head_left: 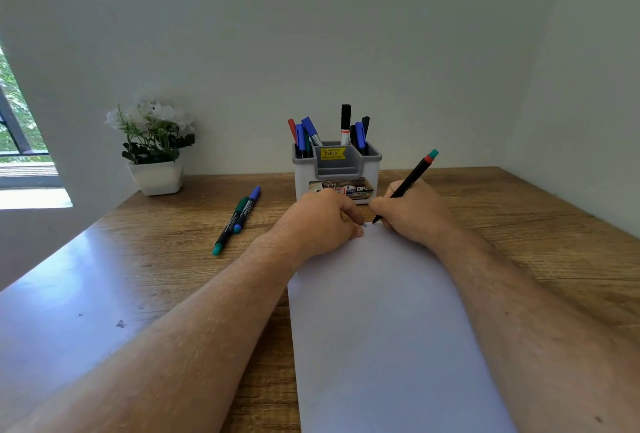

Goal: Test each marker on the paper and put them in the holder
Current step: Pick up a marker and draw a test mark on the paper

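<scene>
A white sheet of paper (381,311) lies lengthwise on the wooden desk (519,225) in front of me. My right hand (415,214) grips a black marker (414,176) with a red band and teal end, its tip touching the paper's far edge beside small marks. My left hand (322,221) rests curled on the paper's top left corner; anything inside it is hidden. Behind both hands stands the white and grey holder (337,169) with several markers upright in it. A green-capped marker (228,225) and a blue-capped marker (248,206) lie side by side on the desk to the left.
A white pot of white flowers (156,145) stands at the desk's back left corner by the wall. A window (17,142) is at the far left. Walls close off the desk behind and on the right.
</scene>
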`<state>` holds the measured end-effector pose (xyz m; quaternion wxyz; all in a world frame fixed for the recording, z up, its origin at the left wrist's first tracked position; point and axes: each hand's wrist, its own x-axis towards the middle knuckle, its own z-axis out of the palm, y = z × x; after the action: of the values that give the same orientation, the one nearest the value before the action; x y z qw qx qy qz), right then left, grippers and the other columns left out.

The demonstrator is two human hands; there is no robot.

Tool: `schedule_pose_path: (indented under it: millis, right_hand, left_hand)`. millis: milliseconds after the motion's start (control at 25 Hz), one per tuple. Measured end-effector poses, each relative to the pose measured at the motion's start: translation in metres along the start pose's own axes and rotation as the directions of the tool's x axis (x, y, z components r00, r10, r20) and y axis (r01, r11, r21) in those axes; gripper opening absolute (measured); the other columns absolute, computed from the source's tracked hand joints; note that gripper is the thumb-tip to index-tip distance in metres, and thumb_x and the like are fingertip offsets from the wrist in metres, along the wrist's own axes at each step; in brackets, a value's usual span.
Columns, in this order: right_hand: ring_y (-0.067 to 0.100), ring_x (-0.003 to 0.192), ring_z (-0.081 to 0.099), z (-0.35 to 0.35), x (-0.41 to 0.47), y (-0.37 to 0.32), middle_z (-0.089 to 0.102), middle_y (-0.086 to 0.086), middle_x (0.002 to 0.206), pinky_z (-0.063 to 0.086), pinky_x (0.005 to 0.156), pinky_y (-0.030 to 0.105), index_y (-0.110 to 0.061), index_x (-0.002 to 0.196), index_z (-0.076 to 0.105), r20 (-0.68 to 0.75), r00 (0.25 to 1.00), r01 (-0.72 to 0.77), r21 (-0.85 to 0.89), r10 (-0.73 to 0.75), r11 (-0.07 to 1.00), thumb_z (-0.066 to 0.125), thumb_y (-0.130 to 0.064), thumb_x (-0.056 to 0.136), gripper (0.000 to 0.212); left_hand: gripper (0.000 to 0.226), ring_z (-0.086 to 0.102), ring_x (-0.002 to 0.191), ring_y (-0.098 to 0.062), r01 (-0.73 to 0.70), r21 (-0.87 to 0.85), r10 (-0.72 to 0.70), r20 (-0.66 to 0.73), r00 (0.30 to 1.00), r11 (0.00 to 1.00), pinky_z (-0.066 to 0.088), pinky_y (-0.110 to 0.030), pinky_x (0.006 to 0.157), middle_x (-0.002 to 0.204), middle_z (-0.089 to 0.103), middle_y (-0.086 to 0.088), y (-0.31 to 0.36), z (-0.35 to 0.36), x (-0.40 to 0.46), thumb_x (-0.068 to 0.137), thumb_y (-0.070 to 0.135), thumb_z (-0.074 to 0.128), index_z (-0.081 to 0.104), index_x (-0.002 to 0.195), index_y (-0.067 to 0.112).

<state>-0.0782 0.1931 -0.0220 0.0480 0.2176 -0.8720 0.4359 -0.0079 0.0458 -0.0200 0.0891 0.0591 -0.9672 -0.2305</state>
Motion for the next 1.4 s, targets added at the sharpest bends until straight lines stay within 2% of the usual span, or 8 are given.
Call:
schedule_pose_path:
  millis: [200,360,560,800,960,1120,1200,1400]
  right_hand:
    - [0.015,0.063,0.059,-0.0003,0.0001,-0.0015,0.064,0.005,0.064,0.041,0.055,0.026,-0.013,0.062,0.061,0.008,1.0,0.002,0.019,-0.002,1.0,0.069,-0.026,0.077,0.022]
    - [0.015,0.066,0.059,0.0015,0.0001,-0.001,0.066,0.006,0.071,0.038,0.053,0.026,-0.011,0.068,0.062,-0.023,1.0,-0.011,0.02,0.011,1.0,0.068,-0.026,0.078,0.019]
    - [0.012,0.063,0.055,0.0011,-0.0001,-0.001,0.059,0.002,0.063,0.037,0.054,0.026,-0.014,0.061,0.056,-0.023,1.0,0.003,0.025,-0.002,1.0,0.069,-0.025,0.078,0.024]
    - [0.014,0.064,0.058,0.0004,-0.0014,-0.0011,0.064,0.005,0.067,0.039,0.055,0.026,-0.012,0.065,0.06,-0.003,1.0,0.01,0.043,-0.01,0.999,0.068,-0.026,0.078,0.02]
    - [0.011,0.061,0.053,0.001,-0.0015,-0.0017,0.058,0.001,0.062,0.033,0.051,0.024,-0.014,0.062,0.056,-0.029,1.0,0.008,0.013,-0.008,1.0,0.069,-0.026,0.079,0.024]
    - [0.009,0.058,0.053,0.0006,-0.001,-0.002,0.058,-0.001,0.058,0.034,0.052,0.023,-0.014,0.06,0.057,0.002,1.0,0.023,0.023,-0.023,0.999,0.068,-0.025,0.077,0.024]
    - [0.009,0.057,0.053,0.0007,-0.0008,-0.0021,0.057,-0.001,0.057,0.034,0.051,0.023,-0.014,0.059,0.057,0.003,1.0,0.025,0.021,-0.025,0.999,0.068,-0.025,0.076,0.023]
    - [0.013,0.065,0.055,0.0031,0.0035,0.0011,0.058,0.003,0.067,0.036,0.053,0.024,-0.011,0.068,0.059,-0.068,0.998,-0.014,0.03,0.016,0.999,0.07,-0.024,0.075,0.018]
  left_hand:
    - [0.018,0.057,0.095,-0.013,0.007,0.001,-0.007,0.008,1.0,1.0,0.05,-0.03,0.092,0.114,0.066,0.004,0.0017,-0.0001,0.0007,0.087,0.033,0.07,0.071,0.105,0.035]
    - [0.018,0.053,0.085,-0.01,0.006,0.007,-0.006,-0.002,1.0,1.0,0.046,-0.025,0.08,0.096,0.059,0.008,0.0008,-0.0003,0.0013,0.086,0.035,0.071,0.071,0.104,0.036]
    - [0.016,0.05,0.076,-0.005,0.007,0.004,-0.007,0.001,1.0,1.0,0.047,-0.025,0.079,0.088,0.054,0.012,0.002,0.0,0.001,0.087,0.034,0.07,0.071,0.103,0.035]
    - [0.019,0.052,0.089,-0.01,0.01,0.007,-0.01,0.015,1.0,1.0,0.048,-0.028,0.087,0.101,0.059,0.006,0.0044,-0.0019,-0.0007,0.087,0.034,0.07,0.07,0.106,0.034]
    - [0.017,0.051,0.085,-0.011,0.01,0.003,-0.01,0.0,1.0,1.0,0.047,-0.027,0.083,0.095,0.055,0.007,0.0044,-0.0013,-0.0015,0.087,0.034,0.07,0.07,0.104,0.035]
    - [0.018,0.052,0.088,-0.011,0.017,0.002,-0.017,0.01,1.0,1.0,0.048,-0.028,0.087,0.102,0.059,0.006,0.0049,-0.0018,-0.0007,0.087,0.033,0.07,0.07,0.105,0.034]
    - [0.018,0.052,0.085,-0.009,0.018,0.005,-0.018,0.004,1.0,1.0,0.047,-0.026,0.083,0.097,0.057,0.008,0.0046,-0.0016,-0.0002,0.087,0.033,0.07,0.07,0.104,0.035]
    - [0.017,0.052,0.084,-0.01,0.032,-0.003,-0.032,0.007,0.999,0.999,0.047,-0.027,0.085,0.093,0.055,0.01,0.004,-0.0006,0.0017,0.086,0.033,0.071,0.07,0.103,0.035]
